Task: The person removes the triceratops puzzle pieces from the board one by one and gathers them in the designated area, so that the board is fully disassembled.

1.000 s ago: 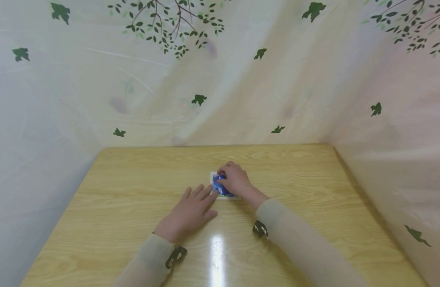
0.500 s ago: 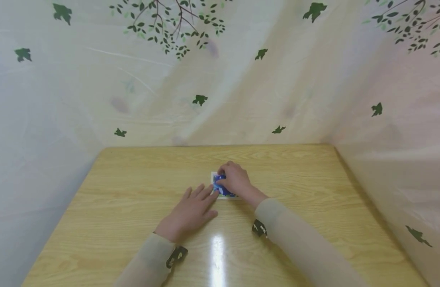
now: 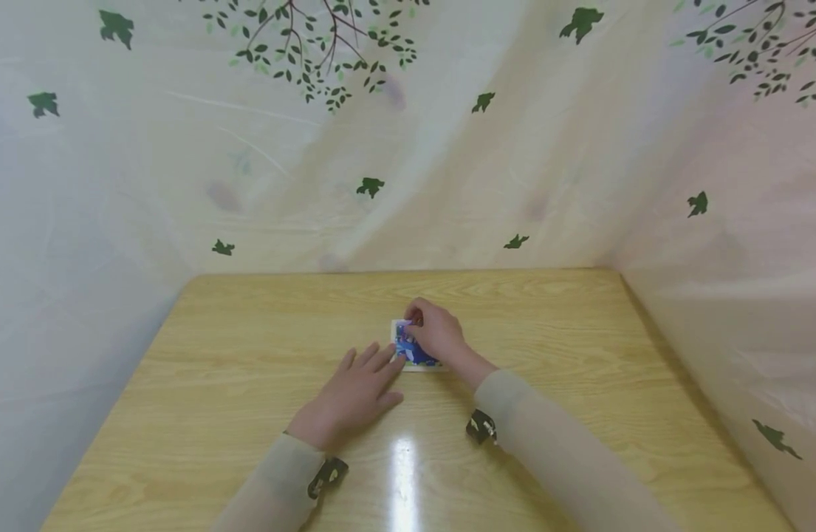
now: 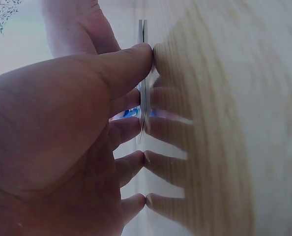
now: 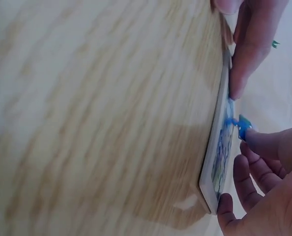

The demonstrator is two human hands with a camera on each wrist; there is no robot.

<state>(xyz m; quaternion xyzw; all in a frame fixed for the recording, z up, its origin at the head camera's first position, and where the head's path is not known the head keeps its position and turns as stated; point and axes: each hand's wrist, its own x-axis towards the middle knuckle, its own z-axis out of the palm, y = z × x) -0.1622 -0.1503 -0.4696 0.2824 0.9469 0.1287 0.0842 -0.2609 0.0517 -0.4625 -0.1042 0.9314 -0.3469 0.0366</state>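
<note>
Straight-fingered left hand (image 3: 348,395) seemingly steadies the jigsaw board (image 5: 210,191) from eight o'clock; right hand (image 3: 439,334) pinches a jigsaw piece (image 5: 245,128).

The bare left hand (image 3: 351,394), fingers spread, touched a rectangular, white-bordered blue picture board (image 3: 416,355) on a yellow wood-grain table (image 3: 248,332); the right hand (image 3: 439,330) curled over the board.

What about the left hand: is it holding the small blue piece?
No: the right hand holds the small blue piece, while the left hand lies with fingers outstretched at the picture board's edge.
</note>
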